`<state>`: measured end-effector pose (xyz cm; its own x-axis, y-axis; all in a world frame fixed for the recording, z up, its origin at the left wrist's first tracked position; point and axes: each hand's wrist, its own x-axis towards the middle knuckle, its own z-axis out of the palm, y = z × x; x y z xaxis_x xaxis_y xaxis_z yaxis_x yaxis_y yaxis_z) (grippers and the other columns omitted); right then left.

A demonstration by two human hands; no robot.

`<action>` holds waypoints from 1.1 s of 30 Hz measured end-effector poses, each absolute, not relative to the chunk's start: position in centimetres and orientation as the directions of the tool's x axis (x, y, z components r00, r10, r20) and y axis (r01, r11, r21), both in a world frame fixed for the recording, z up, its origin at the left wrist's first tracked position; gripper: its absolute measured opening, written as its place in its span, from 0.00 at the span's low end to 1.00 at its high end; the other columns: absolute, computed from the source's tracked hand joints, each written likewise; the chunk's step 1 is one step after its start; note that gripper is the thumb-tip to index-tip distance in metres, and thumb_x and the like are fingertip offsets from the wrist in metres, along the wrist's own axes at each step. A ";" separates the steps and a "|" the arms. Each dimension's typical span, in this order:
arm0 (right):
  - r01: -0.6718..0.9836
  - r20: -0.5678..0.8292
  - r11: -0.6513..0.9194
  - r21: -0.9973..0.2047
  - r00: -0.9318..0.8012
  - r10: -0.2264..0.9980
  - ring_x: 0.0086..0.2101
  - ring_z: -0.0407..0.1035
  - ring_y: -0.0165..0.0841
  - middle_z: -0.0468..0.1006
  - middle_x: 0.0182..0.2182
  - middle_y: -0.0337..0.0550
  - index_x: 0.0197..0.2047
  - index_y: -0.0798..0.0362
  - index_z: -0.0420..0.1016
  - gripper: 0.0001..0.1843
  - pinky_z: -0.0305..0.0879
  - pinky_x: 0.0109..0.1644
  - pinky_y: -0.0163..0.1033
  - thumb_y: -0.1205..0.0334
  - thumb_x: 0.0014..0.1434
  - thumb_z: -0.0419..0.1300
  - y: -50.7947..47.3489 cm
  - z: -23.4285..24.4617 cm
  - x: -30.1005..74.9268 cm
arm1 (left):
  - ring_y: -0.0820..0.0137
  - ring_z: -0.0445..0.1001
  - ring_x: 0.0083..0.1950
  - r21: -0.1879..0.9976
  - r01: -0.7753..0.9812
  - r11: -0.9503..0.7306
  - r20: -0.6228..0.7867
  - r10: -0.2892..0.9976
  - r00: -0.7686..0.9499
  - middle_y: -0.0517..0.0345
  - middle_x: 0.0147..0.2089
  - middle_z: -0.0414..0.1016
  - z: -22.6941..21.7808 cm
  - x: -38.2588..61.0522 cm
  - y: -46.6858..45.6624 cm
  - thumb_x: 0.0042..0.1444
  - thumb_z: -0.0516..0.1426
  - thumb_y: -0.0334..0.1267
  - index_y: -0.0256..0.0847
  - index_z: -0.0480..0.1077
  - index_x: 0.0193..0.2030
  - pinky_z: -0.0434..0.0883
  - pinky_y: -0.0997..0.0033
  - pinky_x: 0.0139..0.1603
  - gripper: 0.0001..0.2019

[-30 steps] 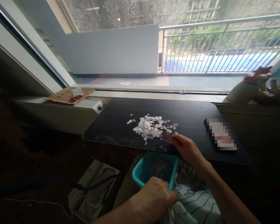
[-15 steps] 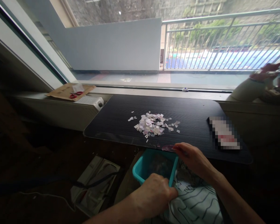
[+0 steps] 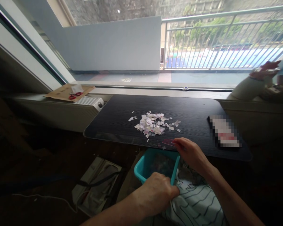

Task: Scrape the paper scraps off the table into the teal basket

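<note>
My left hand [image 3: 157, 191] is closed on the near rim of a turquoise plastic bin [image 3: 138, 173], held just below the table's front edge. Dim, greyish contents lie inside the bin, too dark to make out. Between the fingers of my right hand [image 3: 191, 152] is a thin, pinkish see-through flat piece [image 3: 168, 142], low over the table's front edge. Beyond it, a pile of small cut paper scraps [image 3: 152, 123] lies on the black table [image 3: 113, 121], with several loose bits around it. One small scrap [image 3: 164, 147] sits at the edge near the pink piece.
A blurred-out dark-edged object [image 3: 224, 131] lies at the table's right. Red-handled scissors [image 3: 75, 95] rest on a brown paper envelope [image 3: 58, 93] to the left. An open pale case [image 3: 96, 186] with a strap stands on the floor. Striped fabric [image 3: 198, 204] covers my lap.
My right hand and the pink piece have shifted slightly forward and left over the table edge. My left hand still grips the bin. The view has tilted a little.
</note>
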<state>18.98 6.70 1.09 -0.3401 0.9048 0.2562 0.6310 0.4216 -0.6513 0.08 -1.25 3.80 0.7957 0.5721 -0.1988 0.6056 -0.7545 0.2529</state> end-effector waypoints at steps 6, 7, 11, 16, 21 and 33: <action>0.615 0.215 0.438 -0.656 -0.404 0.889 0.37 0.72 0.32 0.78 0.37 0.43 0.42 0.51 0.74 0.10 0.67 0.41 0.35 0.63 0.64 0.53 6.5 1.0 18.5 | 0.62 0.75 0.27 0.248 0.614 -0.750 -0.188 0.584 0.790 0.57 0.27 0.74 3.7 -0.1 -1.3 0.54 0.58 0.32 0.41 0.71 0.31 0.60 0.72 0.21 0.02; 0.618 0.228 0.439 -0.653 -0.392 0.891 0.37 0.72 0.33 0.79 0.38 0.43 0.43 0.51 0.74 0.10 0.67 0.42 0.35 0.63 0.64 0.53 6.7 1.0 18.4 | 0.62 0.75 0.27 0.245 0.613 -0.751 -0.189 0.583 0.790 0.57 0.27 0.74 3.8 -0.1 -1.3 0.54 0.59 0.32 0.41 0.72 0.31 0.60 0.72 0.21 0.02; 0.620 0.265 0.443 -0.647 -0.362 0.894 0.39 0.72 0.34 0.79 0.38 0.44 0.43 0.52 0.75 0.10 0.67 0.44 0.36 0.65 0.63 0.53 7.6 1.0 17.6 | 0.62 0.74 0.27 0.274 0.613 -0.741 -0.194 0.582 0.790 0.55 0.27 0.75 3.9 0.0 -1.2 0.53 0.59 0.32 0.40 0.72 0.32 0.62 0.72 0.23 0.01; 0.598 0.189 0.467 -0.652 -0.469 0.863 0.37 0.72 0.32 0.79 0.37 0.43 0.43 0.51 0.75 0.10 0.67 0.42 0.35 0.63 0.64 0.52 6.6 1.4 18.3 | 0.62 0.75 0.29 0.305 0.637 -0.708 -0.218 0.600 0.770 0.55 0.28 0.75 3.8 -0.5 -1.3 0.53 0.59 0.31 0.40 0.72 0.32 0.61 0.73 0.24 0.01; 0.723 0.226 0.320 -0.612 -0.228 0.947 0.34 0.73 0.34 0.80 0.36 0.44 0.42 0.51 0.75 0.11 0.67 0.39 0.37 0.59 0.62 0.53 8.6 2.1 19.3 | 0.62 0.74 0.29 0.324 0.667 -0.671 -0.195 0.642 0.741 0.56 0.28 0.74 3.3 -1.3 -1.7 0.51 0.59 0.31 0.40 0.72 0.32 0.60 0.72 0.24 0.02; 0.765 0.144 0.305 -0.567 -0.273 0.951 0.29 0.72 0.34 0.80 0.30 0.42 0.38 0.51 0.74 0.10 0.62 0.33 0.35 0.63 0.58 0.52 10.1 2.6 16.7 | 0.67 0.73 0.30 0.431 0.742 -0.513 -0.127 0.780 0.613 0.60 0.29 0.72 1.5 -4.6 -3.6 0.53 0.55 0.28 0.41 0.70 0.32 0.61 0.74 0.28 0.05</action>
